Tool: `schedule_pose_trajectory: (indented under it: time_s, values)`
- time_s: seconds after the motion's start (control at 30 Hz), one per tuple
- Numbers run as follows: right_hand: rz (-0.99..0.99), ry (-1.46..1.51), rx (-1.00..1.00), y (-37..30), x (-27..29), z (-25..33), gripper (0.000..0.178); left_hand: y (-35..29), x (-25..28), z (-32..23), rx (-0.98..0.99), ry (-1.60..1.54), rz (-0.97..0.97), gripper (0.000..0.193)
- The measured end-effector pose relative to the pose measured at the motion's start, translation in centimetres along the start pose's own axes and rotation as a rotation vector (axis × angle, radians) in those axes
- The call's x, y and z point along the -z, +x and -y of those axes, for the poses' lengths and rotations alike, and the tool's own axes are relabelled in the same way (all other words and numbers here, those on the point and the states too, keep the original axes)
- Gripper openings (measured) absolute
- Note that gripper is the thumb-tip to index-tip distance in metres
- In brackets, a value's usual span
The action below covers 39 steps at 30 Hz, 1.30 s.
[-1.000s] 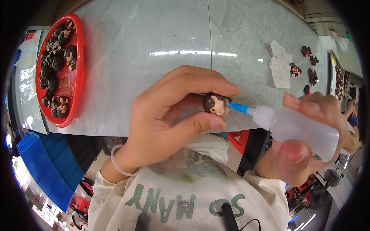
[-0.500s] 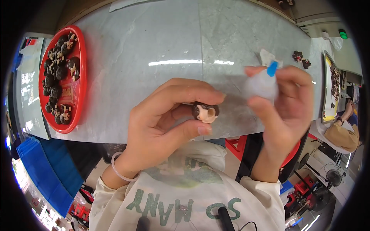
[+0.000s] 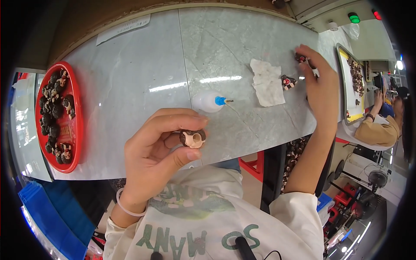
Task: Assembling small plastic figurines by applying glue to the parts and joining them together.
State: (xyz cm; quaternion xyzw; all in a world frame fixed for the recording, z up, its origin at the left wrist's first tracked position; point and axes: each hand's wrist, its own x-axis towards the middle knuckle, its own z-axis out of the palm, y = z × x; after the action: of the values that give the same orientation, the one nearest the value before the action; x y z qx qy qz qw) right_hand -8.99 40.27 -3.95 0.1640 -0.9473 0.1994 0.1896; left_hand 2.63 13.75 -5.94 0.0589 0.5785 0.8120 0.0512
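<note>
My left hand [image 3: 156, 151] pinches a small figurine head [image 3: 193, 138] between thumb and fingers. The head is dark brown and beige, with a round hole facing up. On the table beyond it lies a whitish squeeze bottle [image 3: 209, 101] with a blue cap and thin tip. At the right, my right hand [image 3: 320, 82] has its thumb and fingertips around a small dark figurine piece [image 3: 300, 57] with a red spot. Another dark-and-red figurine piece [image 3: 288, 82] lies between that hand and a crumpled white tissue [image 3: 268, 84].
A red oval tray [image 3: 78, 149] at the left holds several brown-haired figurines. A paper slip [image 3: 123, 29] lies at the table's far edge. At the far right a yellow-lined tray [image 3: 353, 113] holds many small dark pieces, near another person's sleeve [image 3: 377, 130].
The squeeze bottle has gone from my right hand to the table, where it lies on its side. My right hand has reached out to the figurine pieces. The left still holds the head.
</note>
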Motion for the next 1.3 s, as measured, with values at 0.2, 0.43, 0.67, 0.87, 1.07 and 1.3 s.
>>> schedule_pose_trajectory:
  time_s: [0.2, 0.43, 0.67, 0.87, 1.07, 1.3]
  values:
    - [0.094, 0.066, -0.066, -0.7, -0.4, 0.6, 0.019, 0.1, 0.2, 0.1, -0.014, -0.014, 0.011, 0.034]
    - [-0.005, 0.829, -0.436, -2.2, 1.4, 3.1, 0.024, 0.0, 0.4, 0.3, -0.013, -0.054, 0.029, 0.034]
    - [0.334, 1.076, -0.192, -3.7, 1.9, 9.3, 0.035, -0.1, -0.4, 0.1, -0.005, -0.044, -0.071, 0.040]
    - [0.322, 0.996, 0.142, -4.0, 0.1, 10.7, 0.041, -0.2, -0.1, 0.0, 0.001, 0.035, -0.059, 0.044]
    - [0.254, 0.832, 0.217, -4.0, -0.1, 11.6, 0.033, -0.5, 0.4, 0.4, -0.049, -0.002, -0.039, 0.045]
    - [0.238, 0.902, 0.123, -5.1, -1.0, 11.5, 0.036, -0.5, 0.5, 0.6, -0.400, 0.515, -0.032, 0.039]
